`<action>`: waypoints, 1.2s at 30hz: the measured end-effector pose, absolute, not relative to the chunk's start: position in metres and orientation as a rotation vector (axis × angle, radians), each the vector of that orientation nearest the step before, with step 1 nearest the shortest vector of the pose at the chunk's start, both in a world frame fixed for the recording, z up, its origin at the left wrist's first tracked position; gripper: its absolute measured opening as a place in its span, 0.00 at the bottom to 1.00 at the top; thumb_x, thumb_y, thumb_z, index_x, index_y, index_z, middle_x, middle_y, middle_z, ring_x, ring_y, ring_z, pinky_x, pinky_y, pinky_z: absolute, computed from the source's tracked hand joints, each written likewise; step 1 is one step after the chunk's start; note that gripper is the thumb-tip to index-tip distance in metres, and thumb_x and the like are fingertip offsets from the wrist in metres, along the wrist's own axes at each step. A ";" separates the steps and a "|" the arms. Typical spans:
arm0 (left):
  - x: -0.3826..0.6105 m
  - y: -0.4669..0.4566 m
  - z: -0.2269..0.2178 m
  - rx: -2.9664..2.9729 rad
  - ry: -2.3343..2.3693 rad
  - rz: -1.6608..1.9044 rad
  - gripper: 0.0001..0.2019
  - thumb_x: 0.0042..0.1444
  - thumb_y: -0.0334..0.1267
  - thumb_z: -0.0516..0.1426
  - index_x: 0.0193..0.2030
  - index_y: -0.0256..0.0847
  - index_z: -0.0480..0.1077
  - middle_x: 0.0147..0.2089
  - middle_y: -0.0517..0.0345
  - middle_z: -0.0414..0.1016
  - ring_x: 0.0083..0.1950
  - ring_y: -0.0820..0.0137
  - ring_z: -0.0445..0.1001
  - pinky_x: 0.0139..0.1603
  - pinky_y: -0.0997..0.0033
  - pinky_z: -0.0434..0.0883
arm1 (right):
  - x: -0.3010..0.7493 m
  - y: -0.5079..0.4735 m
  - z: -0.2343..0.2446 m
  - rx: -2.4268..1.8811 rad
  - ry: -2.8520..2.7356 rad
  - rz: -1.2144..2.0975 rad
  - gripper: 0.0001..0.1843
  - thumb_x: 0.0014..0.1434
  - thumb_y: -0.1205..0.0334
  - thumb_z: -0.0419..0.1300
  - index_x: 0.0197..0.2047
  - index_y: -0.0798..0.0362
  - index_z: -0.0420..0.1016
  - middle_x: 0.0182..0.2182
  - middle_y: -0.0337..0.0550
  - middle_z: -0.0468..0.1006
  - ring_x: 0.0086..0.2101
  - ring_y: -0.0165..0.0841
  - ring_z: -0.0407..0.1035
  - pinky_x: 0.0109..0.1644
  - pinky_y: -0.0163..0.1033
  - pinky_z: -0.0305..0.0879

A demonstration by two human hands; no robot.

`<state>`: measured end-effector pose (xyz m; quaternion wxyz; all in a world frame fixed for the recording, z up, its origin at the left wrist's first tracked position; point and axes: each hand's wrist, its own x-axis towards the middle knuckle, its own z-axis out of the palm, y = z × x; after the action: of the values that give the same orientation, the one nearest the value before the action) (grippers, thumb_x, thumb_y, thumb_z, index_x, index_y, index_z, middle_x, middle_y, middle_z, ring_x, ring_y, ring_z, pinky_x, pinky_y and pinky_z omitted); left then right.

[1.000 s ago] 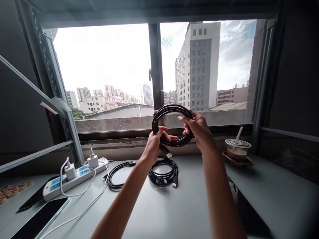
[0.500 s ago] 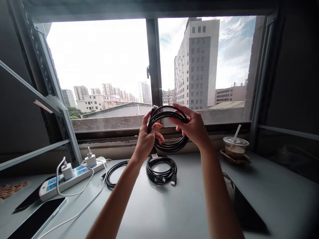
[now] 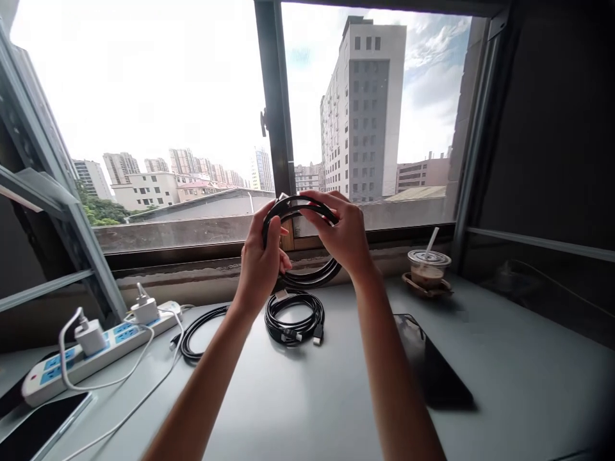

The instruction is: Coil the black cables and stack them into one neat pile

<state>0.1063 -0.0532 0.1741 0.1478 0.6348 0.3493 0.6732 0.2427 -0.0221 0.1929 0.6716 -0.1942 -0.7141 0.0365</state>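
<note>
A coiled black cable (image 3: 314, 278) is held up above the table, in front of the window. My left hand (image 3: 262, 256) grips the coil's left side, thumb over the strands. One light-coloured connector end shows at the top by those fingers, another below the coil. On the coil's upper right, my right hand (image 3: 343, 230) is closed round the strands, its fingertips along the top. Below, a second coiled black cable (image 3: 294, 318) lies on the table with its plugs toward me. A third black cable (image 3: 192, 333) lies to its left, partly behind my left forearm.
A white power strip (image 3: 103, 352) with plugged-in chargers and white cords lies at left, near a phone (image 3: 45, 422). At right are a dark tablet-like slab (image 3: 435, 365) and an iced drink cup (image 3: 428, 269) on a brown holder. Metal frame bars flank the window.
My right hand has come closer to my left, its fingers now over the coil's top. The coil looks tipped and narrower at the top. The view has shifted right.
</note>
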 end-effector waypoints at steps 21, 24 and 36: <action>0.108 -0.060 0.188 1.499 0.972 1.794 0.16 0.57 0.42 0.57 0.52 0.49 0.67 0.29 0.64 0.69 0.16 0.84 0.61 0.13 0.85 0.58 | 0.242 -0.009 0.189 -0.687 -1.704 0.066 0.17 0.61 0.55 0.54 0.52 0.48 0.72 0.40 0.42 0.74 0.38 0.32 0.68 0.41 0.36 0.64; 0.111 -0.060 0.185 1.561 0.956 1.778 0.14 0.57 0.46 0.56 0.48 0.46 0.69 0.30 0.63 0.69 0.16 0.83 0.62 0.13 0.84 0.59 | 0.246 -0.008 0.189 -0.667 -1.685 0.053 0.16 0.61 0.54 0.54 0.50 0.47 0.73 0.38 0.40 0.74 0.34 0.29 0.68 0.39 0.34 0.64; 0.101 -0.058 0.185 1.637 0.974 1.636 0.23 0.51 0.57 0.56 0.39 0.35 0.69 0.19 0.61 0.66 0.15 0.78 0.63 0.12 0.80 0.61 | 0.247 -0.011 0.190 -0.588 -1.784 0.065 0.13 0.61 0.57 0.54 0.48 0.49 0.72 0.46 0.41 0.73 0.39 0.31 0.70 0.44 0.38 0.65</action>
<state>0.1015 -0.0580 0.1846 0.3102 0.6198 0.3689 0.6194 0.2469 -0.0107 0.1904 0.5901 -0.2527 -0.7662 0.0279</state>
